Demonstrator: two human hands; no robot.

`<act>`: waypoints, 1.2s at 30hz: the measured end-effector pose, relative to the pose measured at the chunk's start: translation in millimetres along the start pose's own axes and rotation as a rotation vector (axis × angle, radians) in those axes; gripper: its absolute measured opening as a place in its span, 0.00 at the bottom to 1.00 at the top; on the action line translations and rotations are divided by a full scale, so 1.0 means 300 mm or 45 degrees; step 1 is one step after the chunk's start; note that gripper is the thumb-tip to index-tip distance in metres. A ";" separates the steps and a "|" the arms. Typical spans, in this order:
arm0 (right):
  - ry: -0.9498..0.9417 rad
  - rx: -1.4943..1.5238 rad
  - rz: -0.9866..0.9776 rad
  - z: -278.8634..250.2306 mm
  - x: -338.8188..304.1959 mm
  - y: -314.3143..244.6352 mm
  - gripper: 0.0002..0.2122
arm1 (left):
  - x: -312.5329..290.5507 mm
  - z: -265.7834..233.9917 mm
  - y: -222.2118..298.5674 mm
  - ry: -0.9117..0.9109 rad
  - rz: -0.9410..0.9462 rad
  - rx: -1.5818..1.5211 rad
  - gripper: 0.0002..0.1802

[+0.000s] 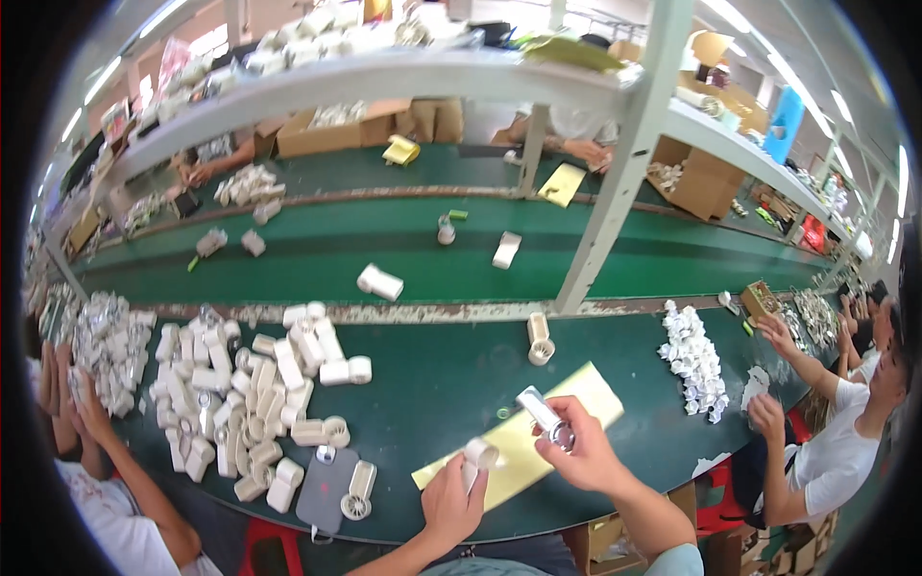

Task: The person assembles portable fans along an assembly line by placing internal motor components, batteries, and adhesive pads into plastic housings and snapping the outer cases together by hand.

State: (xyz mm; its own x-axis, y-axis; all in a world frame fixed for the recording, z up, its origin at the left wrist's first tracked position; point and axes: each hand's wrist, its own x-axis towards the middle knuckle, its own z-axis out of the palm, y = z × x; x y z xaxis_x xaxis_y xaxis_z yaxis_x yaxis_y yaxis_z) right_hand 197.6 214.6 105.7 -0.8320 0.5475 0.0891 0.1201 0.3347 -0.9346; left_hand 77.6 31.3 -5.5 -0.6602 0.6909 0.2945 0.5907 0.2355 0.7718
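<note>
My left hand (451,504) is closed around a cream plastic housing (481,452) with a round end, held over a sheet of yellow paper (600,396). My right hand (588,456), to its right and slightly farther off, grips a shiny silver-and-white part (544,411) with a round end beside the fingers. The two parts are apart. A small green ring (502,413) rests on the green table just beyond the paper. One more cream housing (541,340) lies farther back, near the table's far edge.
At left is a big pile of cream housings (259,394), with a grey phone (322,494) near it. Small white parts (693,360) are heaped at right. A green conveyor belt (327,254) runs beyond a metal post (624,163). Co-workers sit on both sides.
</note>
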 end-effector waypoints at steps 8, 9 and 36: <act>-0.275 0.034 -0.014 0.018 -0.005 -0.073 0.15 | 0.030 -0.080 -0.062 -0.294 -0.333 -0.643 0.23; -0.397 -0.037 -0.072 0.016 0.002 -0.041 0.15 | 0.039 -0.097 -0.076 -0.316 -0.395 -0.864 0.22; -0.353 0.630 0.362 0.202 -0.030 -0.093 0.16 | 0.042 -0.106 -0.111 -0.493 -0.671 -1.824 0.27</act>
State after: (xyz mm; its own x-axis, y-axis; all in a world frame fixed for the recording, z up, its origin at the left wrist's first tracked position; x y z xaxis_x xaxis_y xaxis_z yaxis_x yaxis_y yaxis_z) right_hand 168.9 153.7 110.2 -0.9218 0.3217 -0.2165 0.1477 -0.2250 -0.9631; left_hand 34.9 10.5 -9.5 -0.3553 0.9223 -0.1521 -0.7194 -0.1659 0.6745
